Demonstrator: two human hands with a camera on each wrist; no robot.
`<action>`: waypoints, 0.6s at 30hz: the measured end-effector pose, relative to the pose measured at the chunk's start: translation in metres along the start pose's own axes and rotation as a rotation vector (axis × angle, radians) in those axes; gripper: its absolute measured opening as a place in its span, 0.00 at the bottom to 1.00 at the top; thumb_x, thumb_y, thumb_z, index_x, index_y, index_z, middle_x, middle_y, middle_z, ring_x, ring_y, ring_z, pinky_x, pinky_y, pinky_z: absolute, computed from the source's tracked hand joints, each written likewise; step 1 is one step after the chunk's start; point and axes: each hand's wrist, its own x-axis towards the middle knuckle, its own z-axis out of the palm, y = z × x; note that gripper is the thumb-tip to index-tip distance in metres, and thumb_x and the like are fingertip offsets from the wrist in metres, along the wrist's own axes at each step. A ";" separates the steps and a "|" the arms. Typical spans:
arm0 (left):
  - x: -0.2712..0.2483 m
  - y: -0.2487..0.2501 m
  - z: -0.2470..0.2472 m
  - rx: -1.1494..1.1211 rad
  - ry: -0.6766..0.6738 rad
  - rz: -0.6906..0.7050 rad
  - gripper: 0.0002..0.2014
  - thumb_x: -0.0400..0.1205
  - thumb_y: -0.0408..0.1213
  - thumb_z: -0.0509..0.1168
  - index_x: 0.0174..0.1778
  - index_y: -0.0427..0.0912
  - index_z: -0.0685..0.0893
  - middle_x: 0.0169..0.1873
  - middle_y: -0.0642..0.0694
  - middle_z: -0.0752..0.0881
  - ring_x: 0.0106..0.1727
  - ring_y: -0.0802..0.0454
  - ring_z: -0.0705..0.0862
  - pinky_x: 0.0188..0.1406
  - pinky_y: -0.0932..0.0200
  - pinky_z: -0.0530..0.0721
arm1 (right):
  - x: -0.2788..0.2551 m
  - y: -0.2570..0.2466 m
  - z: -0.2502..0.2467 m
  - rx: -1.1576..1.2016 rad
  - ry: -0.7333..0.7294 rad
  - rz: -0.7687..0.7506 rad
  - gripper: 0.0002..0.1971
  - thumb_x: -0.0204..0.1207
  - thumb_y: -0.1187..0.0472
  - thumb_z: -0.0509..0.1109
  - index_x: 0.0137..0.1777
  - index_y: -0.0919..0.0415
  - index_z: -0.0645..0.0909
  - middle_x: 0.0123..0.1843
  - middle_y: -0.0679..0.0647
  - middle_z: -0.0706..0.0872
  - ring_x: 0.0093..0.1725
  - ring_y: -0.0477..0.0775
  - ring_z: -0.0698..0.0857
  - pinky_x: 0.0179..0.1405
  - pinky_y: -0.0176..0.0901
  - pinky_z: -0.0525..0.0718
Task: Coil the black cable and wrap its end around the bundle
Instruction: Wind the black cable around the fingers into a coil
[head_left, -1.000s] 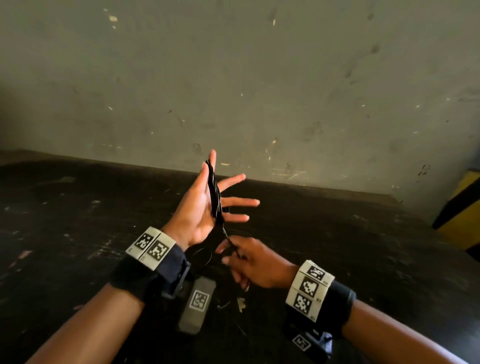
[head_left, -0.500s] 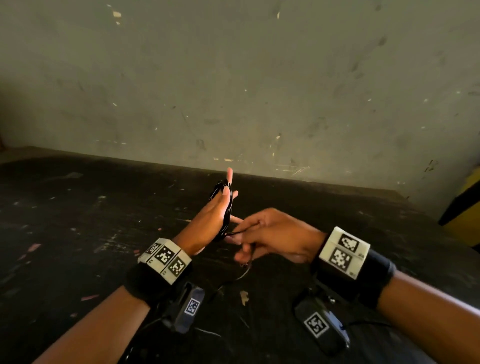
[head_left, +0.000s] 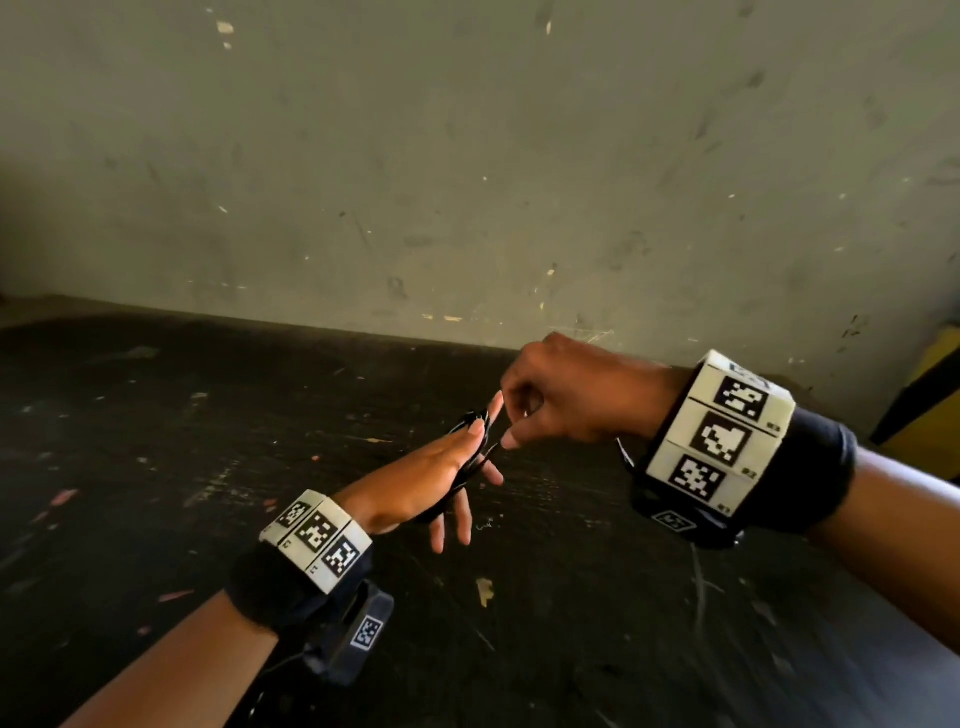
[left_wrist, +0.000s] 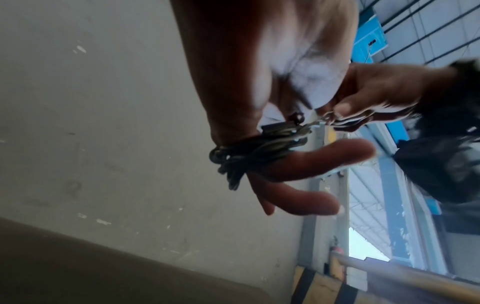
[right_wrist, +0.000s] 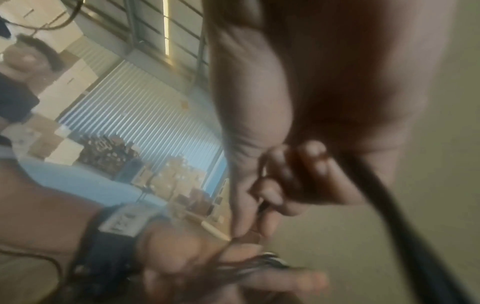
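The thin black cable (head_left: 478, 435) is coiled in several loops around my left hand (head_left: 431, 475), which is held above the dark table (head_left: 208, 467). That hand's fingers point out straight, and its thumb presses the loops against the index finger. Just above and right of those fingertips, my right hand (head_left: 556, 402) pinches the cable's free end between thumb and fingers. In the left wrist view the bundle (left_wrist: 259, 148) crosses the base of the fingers, and the right hand (left_wrist: 376, 96) pulls a short strand (left_wrist: 320, 121) taut. The right wrist view is blurred, showing the right fingers (right_wrist: 272, 197) above the bundle (right_wrist: 262, 262).
A scuffed grey wall (head_left: 467, 156) rises right behind the table. A yellow-and-black striped post (head_left: 930, 405) stands at the far right. A thick black cord (right_wrist: 389, 205) hangs near the right wrist camera. Small scraps (head_left: 484, 591) lie on the table.
My right hand has climbed from below the left palm to above its fingertips, carrying the cable end. The left hand has tipped lower, its spread fingers drawn closer and its thumb now on the loops.
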 end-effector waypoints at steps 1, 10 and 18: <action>0.000 0.000 0.001 -0.008 -0.021 -0.025 0.36 0.76 0.66 0.44 0.81 0.55 0.56 0.61 0.41 0.83 0.30 0.49 0.86 0.15 0.61 0.81 | 0.001 0.002 -0.003 -0.013 0.018 0.000 0.08 0.70 0.51 0.76 0.39 0.55 0.83 0.32 0.44 0.82 0.36 0.49 0.85 0.27 0.33 0.73; -0.017 0.009 0.010 -0.280 -0.254 0.032 0.21 0.77 0.63 0.47 0.66 0.87 0.56 0.66 0.38 0.81 0.33 0.48 0.88 0.14 0.60 0.84 | 0.000 0.045 -0.027 0.096 0.194 -0.051 0.17 0.66 0.47 0.77 0.31 0.62 0.85 0.22 0.45 0.78 0.22 0.42 0.75 0.21 0.27 0.69; -0.023 0.021 0.013 -0.482 -0.390 0.154 0.21 0.79 0.62 0.45 0.69 0.86 0.58 0.68 0.39 0.82 0.38 0.43 0.90 0.15 0.57 0.86 | 0.006 0.069 0.008 0.428 0.253 -0.084 0.22 0.69 0.43 0.71 0.35 0.66 0.86 0.23 0.58 0.78 0.22 0.53 0.71 0.22 0.44 0.67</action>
